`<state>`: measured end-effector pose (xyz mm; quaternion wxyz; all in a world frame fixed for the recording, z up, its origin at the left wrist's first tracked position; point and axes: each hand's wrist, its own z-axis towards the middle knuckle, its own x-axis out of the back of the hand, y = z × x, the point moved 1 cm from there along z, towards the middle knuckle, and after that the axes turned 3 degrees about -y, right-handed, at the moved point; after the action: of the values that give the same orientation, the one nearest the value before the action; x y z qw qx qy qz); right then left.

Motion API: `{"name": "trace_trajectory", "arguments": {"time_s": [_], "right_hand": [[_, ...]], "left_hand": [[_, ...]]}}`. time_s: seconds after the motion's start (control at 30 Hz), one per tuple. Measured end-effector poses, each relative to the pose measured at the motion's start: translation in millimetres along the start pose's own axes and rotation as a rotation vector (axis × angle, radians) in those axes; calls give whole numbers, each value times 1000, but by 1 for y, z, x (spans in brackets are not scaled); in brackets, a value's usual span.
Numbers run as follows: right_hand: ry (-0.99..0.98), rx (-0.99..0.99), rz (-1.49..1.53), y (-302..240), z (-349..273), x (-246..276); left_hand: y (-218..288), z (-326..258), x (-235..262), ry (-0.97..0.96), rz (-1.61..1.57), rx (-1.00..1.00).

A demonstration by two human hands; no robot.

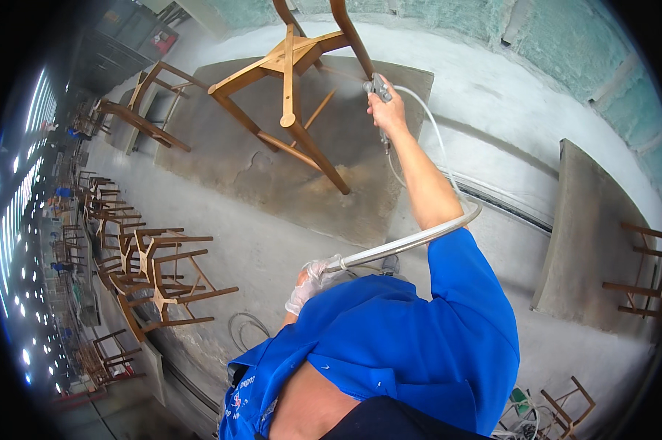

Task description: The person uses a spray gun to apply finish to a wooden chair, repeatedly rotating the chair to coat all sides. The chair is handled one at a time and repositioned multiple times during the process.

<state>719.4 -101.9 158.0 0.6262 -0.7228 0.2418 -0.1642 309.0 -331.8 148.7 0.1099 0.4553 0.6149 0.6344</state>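
Grey concrete floor [272, 249] fills a large workshop, with stacked bare wooden chair frames [162, 282] at the left. An upturned pale wooden chair [294, 110] stands on a dusty square platform [228, 158]. The person's right hand [386, 110], arm outstretched, is closed around a small metal spray gun [379, 88], just right of the chair's legs. The gloved left hand [310, 284], near the chest, grips the white air hose [419, 238].
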Motion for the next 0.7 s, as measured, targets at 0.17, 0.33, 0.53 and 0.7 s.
{"name": "trace_trajectory", "arguments": {"time_s": [0.17, 0.33, 0.53, 0.7], "right_hand": [[-179, 75, -43, -33, 5, 22], [-310, 64, -184, -47, 2, 55], [-590, -77, -46, -21, -25, 93], [-328, -174, -37, 52, -59, 134]], "left_hand": [[0, -10, 2, 39, 5, -2], [4, -2, 1, 29, 10, -56], [9, 21, 6, -24, 24, -139], [13, 31, 14, -79, 41, -216]]}}
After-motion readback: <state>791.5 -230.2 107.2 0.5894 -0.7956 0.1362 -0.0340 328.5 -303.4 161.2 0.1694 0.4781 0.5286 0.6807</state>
